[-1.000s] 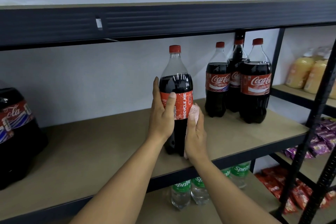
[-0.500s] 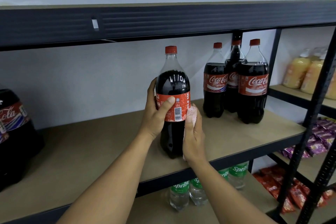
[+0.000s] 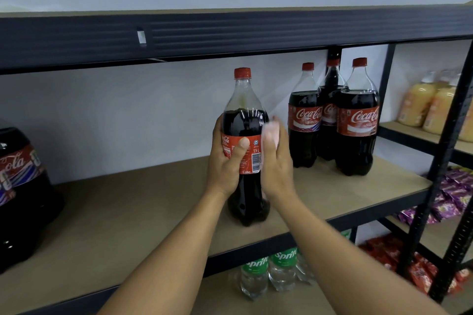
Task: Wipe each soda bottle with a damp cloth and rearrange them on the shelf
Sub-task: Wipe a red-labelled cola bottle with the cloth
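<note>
The left hand is grasping a 1.5 L Coca-Cola bottle around its red label, thumb lying across the front. The bottle is standing upright near the front edge of the wooden shelf. The right hand, blurred, is pressing a pale cloth against the bottle's right side, its fingers seemingly flat rather than curled. Three more Coca-Cola bottles are standing together further right.

The brown board shelf, set in a dark metal frame, carries a cola bottle standing upright near its front edge, about mid-width. Three Coca-Cola bottles stand clustered close together toward the far right. A large cola bottle stands at the left, cut off by the picture's edge.
</note>
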### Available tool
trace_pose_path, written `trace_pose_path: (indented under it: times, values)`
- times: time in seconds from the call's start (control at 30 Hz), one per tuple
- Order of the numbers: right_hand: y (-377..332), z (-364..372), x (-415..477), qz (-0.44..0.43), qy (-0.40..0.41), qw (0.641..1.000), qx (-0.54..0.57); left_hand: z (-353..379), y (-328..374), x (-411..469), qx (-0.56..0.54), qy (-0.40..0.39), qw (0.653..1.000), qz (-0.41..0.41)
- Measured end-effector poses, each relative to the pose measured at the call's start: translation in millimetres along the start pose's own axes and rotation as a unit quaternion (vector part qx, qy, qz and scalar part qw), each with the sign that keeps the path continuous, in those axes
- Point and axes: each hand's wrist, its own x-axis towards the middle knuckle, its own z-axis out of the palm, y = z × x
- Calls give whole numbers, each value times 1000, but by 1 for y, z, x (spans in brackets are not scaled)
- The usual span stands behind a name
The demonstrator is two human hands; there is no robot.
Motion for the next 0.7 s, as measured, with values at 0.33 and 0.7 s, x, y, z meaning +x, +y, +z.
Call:
trace_pose_path:
  times: [0.33, 0.7]
  values:
    - [-10, 2, 13, -35, -12, 999, -34, 2, 2, 0, 4, 12, 1000, 2]
    - [-49, 3, 45, -65, -22, 994, -81, 6, 4, -3, 14, 19, 1000, 0]
